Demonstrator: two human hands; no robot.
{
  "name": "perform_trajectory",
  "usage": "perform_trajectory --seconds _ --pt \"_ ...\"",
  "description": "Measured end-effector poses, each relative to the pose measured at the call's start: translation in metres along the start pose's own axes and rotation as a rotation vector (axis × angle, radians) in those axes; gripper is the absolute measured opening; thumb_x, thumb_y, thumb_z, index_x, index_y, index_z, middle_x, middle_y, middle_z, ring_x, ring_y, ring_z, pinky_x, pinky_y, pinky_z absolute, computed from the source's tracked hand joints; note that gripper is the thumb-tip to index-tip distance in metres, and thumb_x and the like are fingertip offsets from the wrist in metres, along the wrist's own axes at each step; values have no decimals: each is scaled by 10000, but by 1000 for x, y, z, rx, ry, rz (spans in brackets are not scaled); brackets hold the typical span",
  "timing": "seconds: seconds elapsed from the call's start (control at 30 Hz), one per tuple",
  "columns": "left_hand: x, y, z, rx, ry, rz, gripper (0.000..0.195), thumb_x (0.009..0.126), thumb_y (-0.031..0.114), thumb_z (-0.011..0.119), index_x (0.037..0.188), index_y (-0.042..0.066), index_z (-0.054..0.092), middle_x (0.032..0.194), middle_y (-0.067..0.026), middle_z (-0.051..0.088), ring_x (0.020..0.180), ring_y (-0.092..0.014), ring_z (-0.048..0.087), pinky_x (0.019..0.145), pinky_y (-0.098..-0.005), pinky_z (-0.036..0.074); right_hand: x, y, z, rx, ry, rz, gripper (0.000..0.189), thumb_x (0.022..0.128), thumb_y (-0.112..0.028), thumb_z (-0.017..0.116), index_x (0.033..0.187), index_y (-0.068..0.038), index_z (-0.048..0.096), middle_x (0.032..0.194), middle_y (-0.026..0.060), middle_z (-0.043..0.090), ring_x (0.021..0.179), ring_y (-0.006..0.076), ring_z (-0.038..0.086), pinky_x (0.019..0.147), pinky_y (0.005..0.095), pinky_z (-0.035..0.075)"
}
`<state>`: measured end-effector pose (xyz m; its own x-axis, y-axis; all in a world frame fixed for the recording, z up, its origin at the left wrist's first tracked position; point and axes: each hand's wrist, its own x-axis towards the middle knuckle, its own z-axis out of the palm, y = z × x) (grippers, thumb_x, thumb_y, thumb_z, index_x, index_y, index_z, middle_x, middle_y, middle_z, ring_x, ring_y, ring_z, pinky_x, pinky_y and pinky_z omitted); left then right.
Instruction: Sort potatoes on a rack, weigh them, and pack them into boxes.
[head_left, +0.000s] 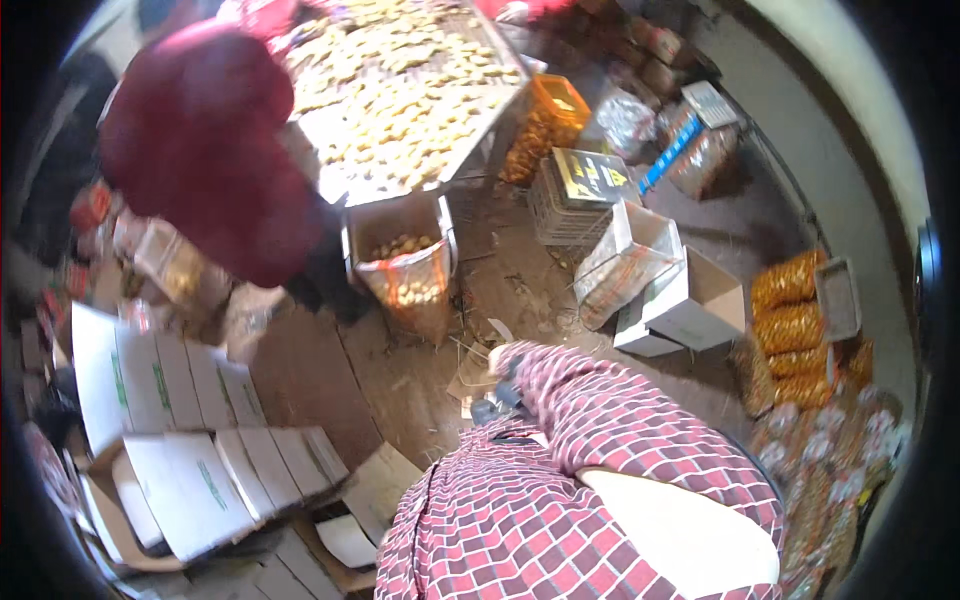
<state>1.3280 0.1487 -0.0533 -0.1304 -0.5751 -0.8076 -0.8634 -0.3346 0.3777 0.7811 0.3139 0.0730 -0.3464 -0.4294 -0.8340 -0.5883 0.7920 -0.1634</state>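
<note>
Just beyond the end of my plaid sleeve, a small part of my right hand (498, 358) shows near the middle of the view; its fingers are hidden, and what it holds, if anything, cannot be told. My left hand is out of view. Flattened cardboard pieces (469, 379) lie on the floor beside the right hand. Ahead, a mesh sack (420, 292) of small round produce, probably potatoes, hangs from a chute at the end of a sorting table (330, 184) spread with the same produce.
A person in a dark red top (217, 150) stands by the table at left. White cartons (187, 480) stand in rows at lower left. An open carton (697, 307), a crate (570, 217), a platform scale (675, 154) and stacked orange mesh sacks (787, 322) occupy the right.
</note>
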Motion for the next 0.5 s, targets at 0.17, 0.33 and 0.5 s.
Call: perform_trajectory --seconds 0.17,0.33,0.5 --pt "38 148 -11 158 -108 131 271 737 190 643 972 55 639 973 -208 637 879 -362 617 775 -430 507 -17 199 -14 -23 271 200 398 706 -370 604 965 -83 701 974 157 675 939 311 637 815 413 495" --pt "88 280 -5 376 -193 280 257 737 189 644 961 63 643 974 -212 635 883 -371 614 779 -435 506 -47 266 91 371 400 580 367 702 -346 633 959 -91 696 988 139 676 946 301 634 832 401 492" --pt "135 387 57 682 -388 499 243 737 188 644 950 71 646 975 -216 632 887 -380 611 783 -440 505 -105 190 230 786 354 687 315 783 -312 551 973 -95 680 949 122 678 883 286 637 743 416 502"
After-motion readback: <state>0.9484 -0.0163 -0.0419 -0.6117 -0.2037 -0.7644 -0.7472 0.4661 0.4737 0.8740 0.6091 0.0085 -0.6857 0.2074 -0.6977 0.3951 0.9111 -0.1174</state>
